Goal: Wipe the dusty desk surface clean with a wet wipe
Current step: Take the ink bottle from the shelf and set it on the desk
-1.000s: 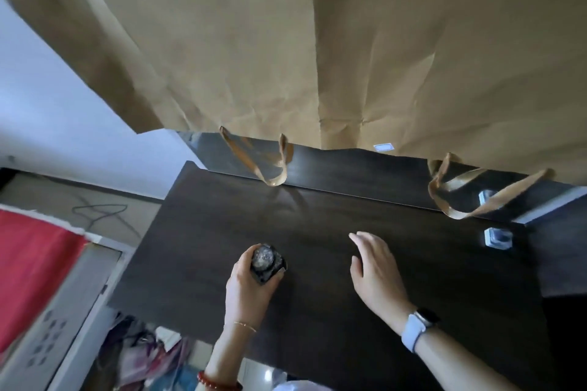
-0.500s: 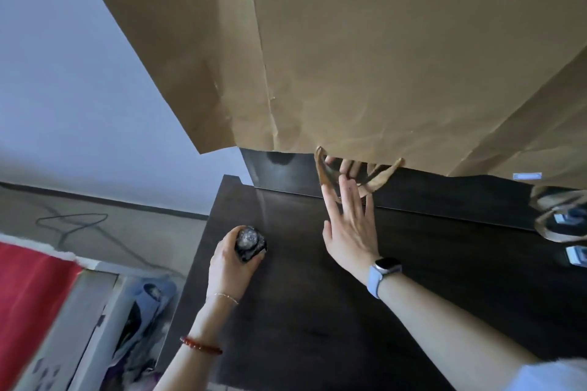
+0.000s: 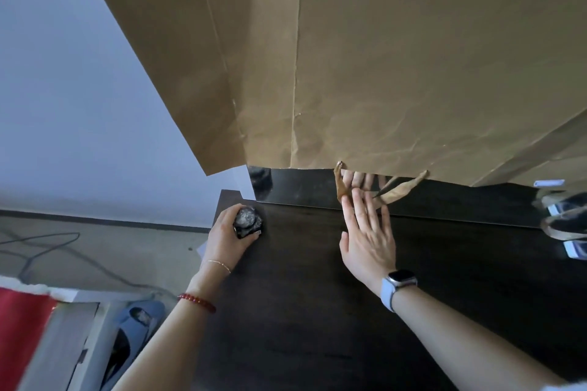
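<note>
Head camera shows the left hand (image 3: 227, 240) gripping a blackened wipe (image 3: 247, 220) at mid-frame on the desk (image 3: 301, 311), right hand (image 3: 368, 238) flat and open, wiping apparently well underway

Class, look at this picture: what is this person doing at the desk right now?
A person leans over a dark desk. The left hand holds a dirty, balled-up wipe near the desk's back left corner. The right hand, fingers straight, reaches toward the handle of a big paper bag at the back.
</note>
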Demonstrator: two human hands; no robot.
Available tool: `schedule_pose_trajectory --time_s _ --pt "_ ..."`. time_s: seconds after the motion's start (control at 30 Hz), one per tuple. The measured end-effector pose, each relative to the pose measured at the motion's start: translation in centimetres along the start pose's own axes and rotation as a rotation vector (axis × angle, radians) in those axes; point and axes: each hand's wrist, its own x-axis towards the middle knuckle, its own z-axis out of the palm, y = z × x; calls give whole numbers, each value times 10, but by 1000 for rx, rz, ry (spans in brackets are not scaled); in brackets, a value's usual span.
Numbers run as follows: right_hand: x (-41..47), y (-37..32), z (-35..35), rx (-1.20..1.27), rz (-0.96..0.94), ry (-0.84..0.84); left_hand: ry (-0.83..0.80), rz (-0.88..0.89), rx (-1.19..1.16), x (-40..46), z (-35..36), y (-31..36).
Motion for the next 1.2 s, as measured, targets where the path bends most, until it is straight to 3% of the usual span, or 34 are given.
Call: schedule_pose_trajectory --time_s 0.2,0.43,0.57,0.7,0.8,1.0,1.2 --pt "0 0 -2 -26 16 5 -76 81 125 23 -7 0" --pt "0 0 -8 0 -6 -32 88 26 126 0 10 3" --pt "-3 8 -21 171 -89 -38 240 90 179 -43 36 29" --pt "-31 34 -35 429 -104 -14 285 136 286 -78 68 65" --pt "-72 74 -42 501 -38 25 271 226 269 -99 102 100" --pt "-162 211 -54 515 199 113 56 594 235 -147 212 210" --pt "-250 369 -86 522 433 138 -164 685 194 -214 348 339"
